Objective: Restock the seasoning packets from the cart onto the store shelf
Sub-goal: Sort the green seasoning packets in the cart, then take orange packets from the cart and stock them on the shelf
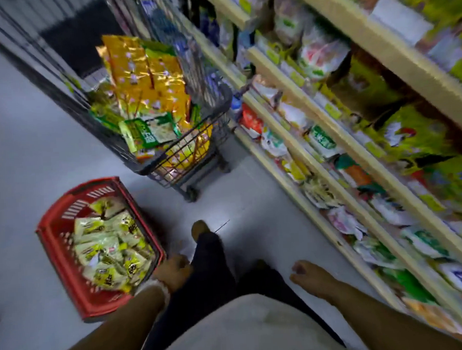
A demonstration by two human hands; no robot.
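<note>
A grey wire cart (217,127) stands ahead in the aisle, piled with gold and green seasoning packets (143,80). To its right runs the store shelf (326,133), several cream-edged tiers packed with bagged goods. My left hand (173,272) hangs beside my left thigh, near the corner of a red basket, fingers loosely curled and holding nothing. My right hand (308,274) hangs low on the right, near the bottom shelf tier, fingers relaxed and holding nothing. The whole view is motion-blurred.
A red plastic basket (58,251) full of yellow-green packets (111,249) sits on the grey floor at my left. My dark trouser legs and one shoe (200,229) are between basket and shelf. Dark wire racking (42,58) lines the left side behind the cart.
</note>
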